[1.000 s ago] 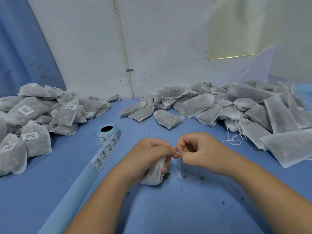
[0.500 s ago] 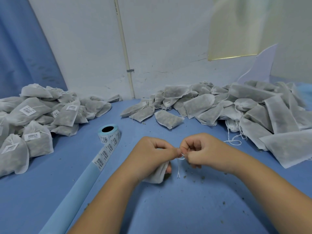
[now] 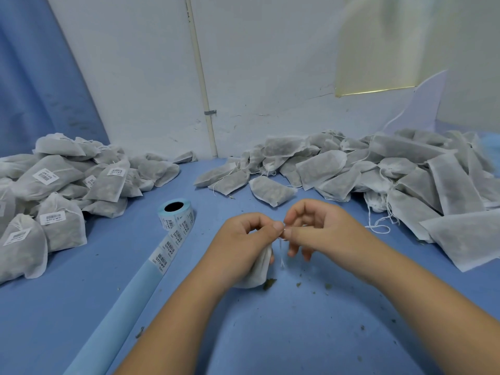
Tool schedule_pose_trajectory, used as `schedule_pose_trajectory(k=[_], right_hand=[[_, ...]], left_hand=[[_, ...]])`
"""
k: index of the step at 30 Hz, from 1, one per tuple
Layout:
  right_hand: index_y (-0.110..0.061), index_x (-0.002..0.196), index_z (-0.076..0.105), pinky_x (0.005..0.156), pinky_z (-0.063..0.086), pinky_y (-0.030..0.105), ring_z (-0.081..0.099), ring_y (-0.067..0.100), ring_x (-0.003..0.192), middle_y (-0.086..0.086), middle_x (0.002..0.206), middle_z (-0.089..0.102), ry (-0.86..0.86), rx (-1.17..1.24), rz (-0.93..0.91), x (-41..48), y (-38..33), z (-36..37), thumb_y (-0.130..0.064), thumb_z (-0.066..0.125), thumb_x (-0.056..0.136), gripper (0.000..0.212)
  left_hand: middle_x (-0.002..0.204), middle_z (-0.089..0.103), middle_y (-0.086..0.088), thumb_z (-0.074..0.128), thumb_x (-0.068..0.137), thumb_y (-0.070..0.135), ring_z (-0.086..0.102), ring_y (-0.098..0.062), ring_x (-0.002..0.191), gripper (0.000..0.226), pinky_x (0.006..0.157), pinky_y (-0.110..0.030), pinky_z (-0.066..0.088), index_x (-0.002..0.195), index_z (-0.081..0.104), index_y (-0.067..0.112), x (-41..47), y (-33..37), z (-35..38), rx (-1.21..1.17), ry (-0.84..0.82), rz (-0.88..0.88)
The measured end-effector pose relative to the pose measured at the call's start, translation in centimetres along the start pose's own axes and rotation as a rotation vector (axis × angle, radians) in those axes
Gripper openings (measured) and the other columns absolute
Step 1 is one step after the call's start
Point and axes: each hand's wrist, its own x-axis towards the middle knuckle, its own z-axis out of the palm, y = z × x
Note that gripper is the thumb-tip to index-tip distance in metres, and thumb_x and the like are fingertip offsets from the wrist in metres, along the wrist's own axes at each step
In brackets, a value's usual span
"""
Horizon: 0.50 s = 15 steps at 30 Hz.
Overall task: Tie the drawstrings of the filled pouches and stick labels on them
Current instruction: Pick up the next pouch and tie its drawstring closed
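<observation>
My left hand grips a white filled pouch by its gathered neck, with the pouch's bottom resting on the blue table. My right hand pinches the thin white drawstring at the neck, thumb and forefinger together, other fingers spread. The string's loose end dangles blurred between the hands. A roll of barcode labels stands left of my hands, its strip trailing toward me.
A heap of labelled pouches lies at the left. A bigger heap of unlabelled pouches fills the right and back. Small dried crumbs are scattered near my hands. A white wall with a pipe stands behind.
My right hand's fingers have opened out from a fist while still pinching the string. The dangling string end has swung and blurs. The left hand holds the pouch in nearly the same spot.
</observation>
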Motion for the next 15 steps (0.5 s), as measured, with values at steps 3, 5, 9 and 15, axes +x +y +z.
schedule_pose_trajectory(k=[3,5,9,15], right_hand=[[-0.012,0.086,0.06,0.057,0.047,0.027,0.067,0.015,0.064,0.001,0.069,0.067,0.083,-0.034,-0.012,0.1,0.0,0.4,-0.005,0.069,0.083,0.012],[-0.015,0.083,0.063,0.06,0.048,0.028,0.066,0.013,0.063,0.0,0.068,0.067,0.14,-0.093,-0.024,0.1,0.0,0.4,-0.004,0.069,0.082,0.012],[-0.027,0.074,0.07,0.055,0.046,0.021,0.056,0.005,0.055,-0.008,0.065,0.066,0.213,-0.303,-0.097,-0.2,0.0,0.8,-0.008,0.065,0.08,0.021],[-0.029,0.074,0.073,0.055,0.04,0.01,0.053,-0.003,0.055,-0.02,0.061,0.061,0.207,-0.489,-0.136,-0.3,0.0,1.1,-0.014,0.066,0.08,0.017]], left_hand=[[0.058,0.062,0.002,0.067,0.092,0.032,0.062,-0.015,0.052,0.028,0.063,-0.029,0.048,0.065,0.067,0.025,0.1,-0.2,0.1,0.036,0.041,0.009],[0.058,0.061,0.005,0.066,0.092,0.032,0.062,-0.013,0.051,0.027,0.057,-0.025,0.047,0.066,0.066,0.024,0.0,-0.2,0.3,0.063,0.068,0.016],[0.063,0.061,0.006,0.065,0.093,0.03,0.059,-0.009,0.051,0.033,0.047,-0.015,0.043,0.06,0.064,0.031,0.0,-0.2,0.8,0.098,0.1,0.058],[0.051,0.057,0.02,0.063,0.094,0.029,0.053,0.001,0.049,0.032,0.048,-0.01,0.036,0.062,0.061,0.032,0.2,-0.5,0.8,0.233,0.133,0.12]])
